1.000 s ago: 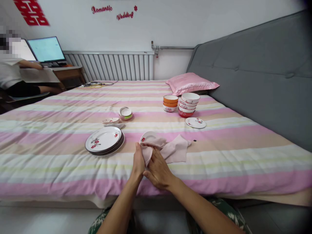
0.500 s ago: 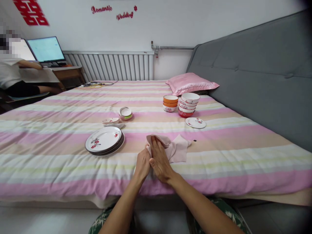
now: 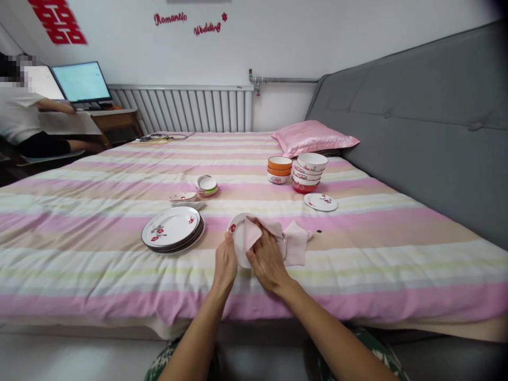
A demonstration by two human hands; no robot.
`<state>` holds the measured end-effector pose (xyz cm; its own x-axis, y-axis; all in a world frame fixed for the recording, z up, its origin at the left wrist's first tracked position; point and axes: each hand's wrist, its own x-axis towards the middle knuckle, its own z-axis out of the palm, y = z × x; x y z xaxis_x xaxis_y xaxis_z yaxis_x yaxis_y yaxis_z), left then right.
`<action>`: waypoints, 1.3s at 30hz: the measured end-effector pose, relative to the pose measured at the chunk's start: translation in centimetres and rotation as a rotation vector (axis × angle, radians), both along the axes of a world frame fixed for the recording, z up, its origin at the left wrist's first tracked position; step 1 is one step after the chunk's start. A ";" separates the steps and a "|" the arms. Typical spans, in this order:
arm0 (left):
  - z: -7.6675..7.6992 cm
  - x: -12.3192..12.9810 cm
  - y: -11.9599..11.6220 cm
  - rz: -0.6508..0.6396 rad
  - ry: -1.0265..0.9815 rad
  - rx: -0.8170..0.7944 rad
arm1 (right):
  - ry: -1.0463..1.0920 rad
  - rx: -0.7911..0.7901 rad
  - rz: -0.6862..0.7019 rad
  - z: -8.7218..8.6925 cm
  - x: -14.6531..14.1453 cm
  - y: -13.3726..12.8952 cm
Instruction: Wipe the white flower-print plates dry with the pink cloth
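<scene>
My left hand grips the left edge of a small white plate with red flowers, thumb on its rim. The plate is held tilted up over the bed's front part. My right hand presses a pale pink cloth against the plate's face, its fingers closed over the fabric. The cloth hides the plate's right side, and its loose end trails to the right on the bedspread.
Left of my hands lies a stack of large plates. Behind it are small dishes and small bowls. Orange bowls, white-and-red bowls and a flat plate stand right. A person sits at a desk.
The plate's flowered face has come into view as it tilts. My left hand has moved slightly left along its edge, and my right hand has shifted a little right with the cloth.
</scene>
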<state>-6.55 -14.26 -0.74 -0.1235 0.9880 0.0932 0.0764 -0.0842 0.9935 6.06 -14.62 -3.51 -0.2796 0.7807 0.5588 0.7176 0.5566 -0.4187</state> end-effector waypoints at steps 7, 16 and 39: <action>0.3 -0.9 0.6 0.206 -0.124 0.080 | -0.052 0.053 0.072 0.3 -0.6 -1.2; 0.6 -0.9 0.4 0.215 -0.208 0.046 | -0.118 0.076 0.187 -0.2 -1.3 -1.9; -0.5 0.8 -0.5 -0.057 0.042 0.047 | 0.052 0.104 0.064 0.6 -0.7 -0.3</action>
